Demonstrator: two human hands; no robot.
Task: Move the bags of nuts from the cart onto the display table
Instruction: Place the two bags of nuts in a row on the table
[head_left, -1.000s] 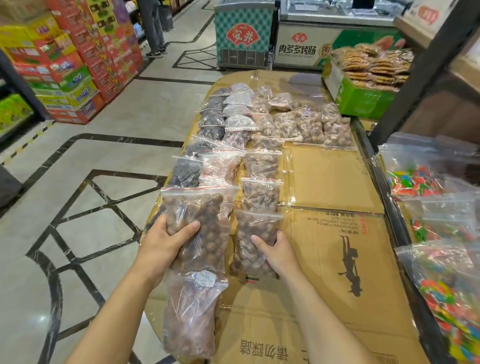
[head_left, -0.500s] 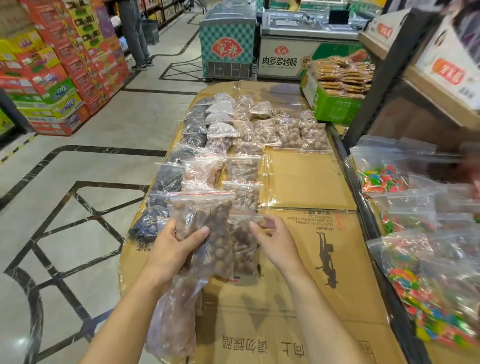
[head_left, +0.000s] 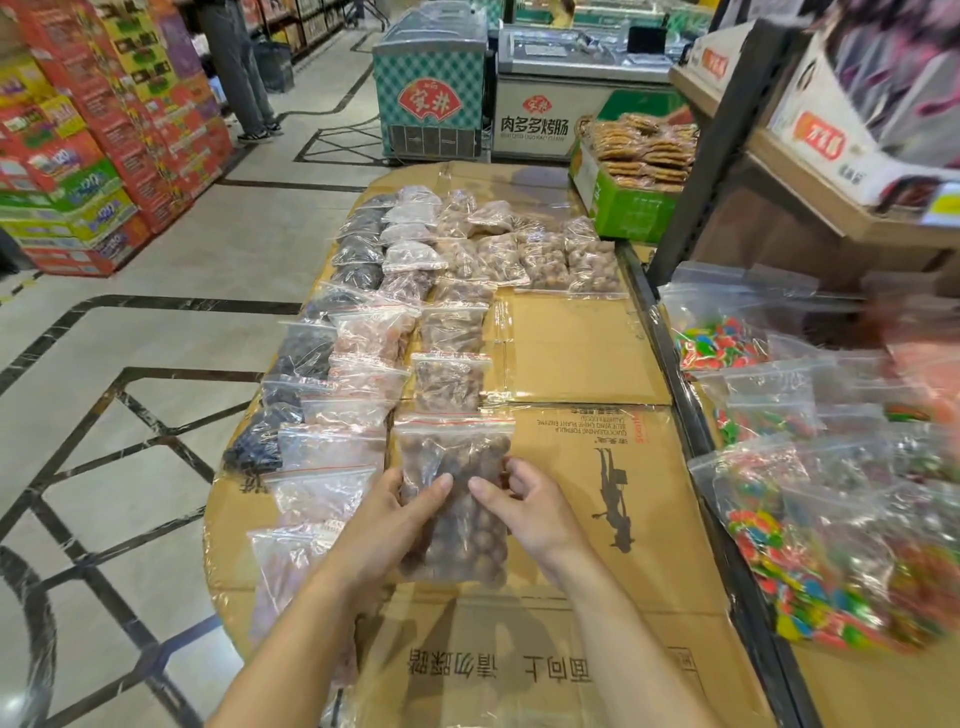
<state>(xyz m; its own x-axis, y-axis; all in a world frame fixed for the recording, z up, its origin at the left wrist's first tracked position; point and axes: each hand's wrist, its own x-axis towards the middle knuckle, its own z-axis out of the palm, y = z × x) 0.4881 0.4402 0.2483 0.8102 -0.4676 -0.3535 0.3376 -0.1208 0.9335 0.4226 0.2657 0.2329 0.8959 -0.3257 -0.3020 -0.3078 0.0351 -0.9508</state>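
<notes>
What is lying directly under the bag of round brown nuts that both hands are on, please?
Flattened cardboard covering the display table shows around the bag of nuts. The left hand and right hand cover its sides; directly beneath it cannot be seen.

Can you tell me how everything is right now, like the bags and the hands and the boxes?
Bag of round nuts: sealed, lying flat, both hands on it.
Left hand: resting on the bag's left side.
Right hand: fingertips on the bag's right edge.
Rows of nut bags: zipped, laid flat, overlapping.
Candy bags: piled at right, blurred.
Green box: open, full of packets.
Cardboard tabletop: flattened, film-wrapped.
</notes>
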